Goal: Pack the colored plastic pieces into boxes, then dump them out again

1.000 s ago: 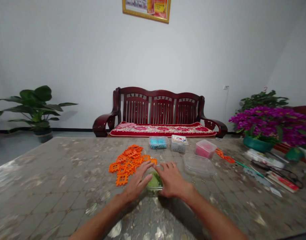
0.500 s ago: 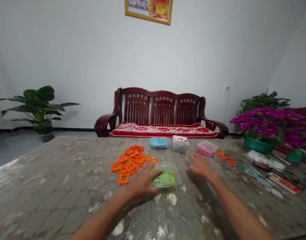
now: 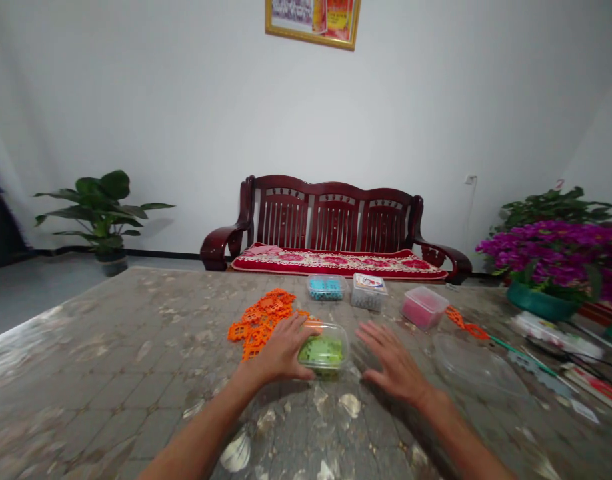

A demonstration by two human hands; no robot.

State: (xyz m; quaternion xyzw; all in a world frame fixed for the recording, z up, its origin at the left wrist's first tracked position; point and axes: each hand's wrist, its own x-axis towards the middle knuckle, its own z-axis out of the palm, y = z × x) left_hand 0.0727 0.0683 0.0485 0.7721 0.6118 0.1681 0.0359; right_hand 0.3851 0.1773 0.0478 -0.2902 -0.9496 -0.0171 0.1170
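A clear plastic box [image 3: 325, 348] with bright green pieces inside rests on the table in front of me. My left hand [image 3: 285, 350] grips its left side, thumb at the near corner and fingers towards the back. Just right of the box, my right hand [image 3: 392, 363] is open with fingers spread, apart from it and holding nothing. Behind my left hand lies a pile of orange toy building pieces [image 3: 266, 317], partly hidden by that hand. A transparent lid-like sheet [image 3: 479, 367] lies to the right of my right hand.
Farther back stand boxes with blue pieces [image 3: 327, 288], grey pieces [image 3: 369, 293] and pink contents [image 3: 424, 308]. Right of them are an orange-ended green stick [image 3: 506, 347], a grey toothed strip [image 3: 536, 373] and purple flowers [image 3: 556, 253]. A wooden bench [image 3: 336, 220] stands beyond the table [image 3: 136, 373].
My right hand has moved left and nearer to me, closer to the green box, uncovering the transparent sheet. My left thumb has shifted from over the box to its near corner. The view has turned left.
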